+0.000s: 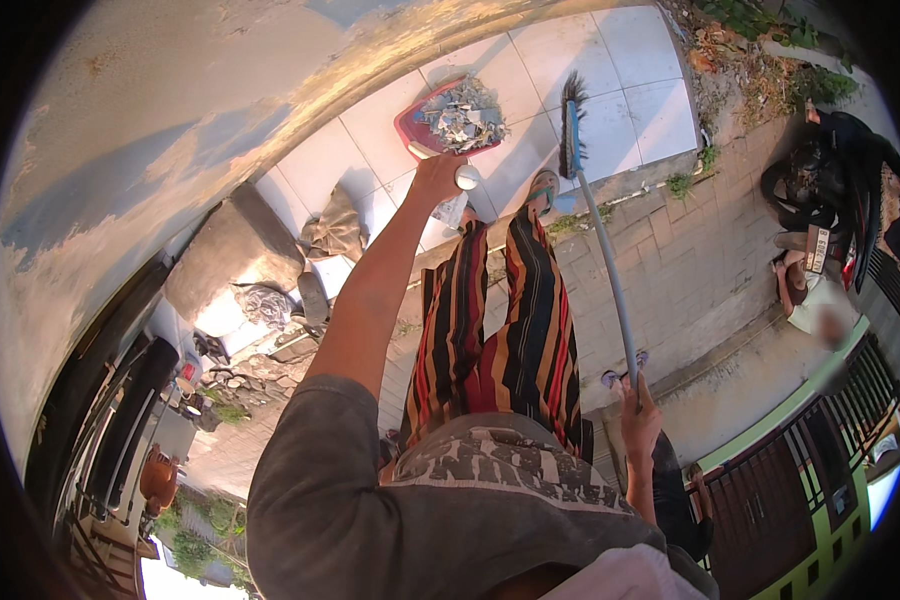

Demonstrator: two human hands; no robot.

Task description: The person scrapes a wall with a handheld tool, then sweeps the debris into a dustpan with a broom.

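Nearest the camera was the wearer's dark grey-brown short-sleeved T-shirt (315, 480) with a pale printed front, above loose trousers striped in black, red and tan (545, 335). The left hand (440, 180) reached forward, its fingers closed at the grip of a red, wide-mouthed dustpan (406, 124); a round white end showed beside them. The dustpan was over the white square floor tiles (610, 60), near the base of the weathered wall (190, 90), and carried a heap of grey and whitish scraps (462, 115). Whether it touched the tiles could not be told. The right hand (640, 418), lower down, had its fingers wrapped around the upper part of a long-handled broom with a grey stick and blue head (607, 250). Its dark bristles (572, 100) lay over the tiles, right of the dustpan and apart from it. A sandalled foot (543, 192) stood between the two tools, nearer the wearer.
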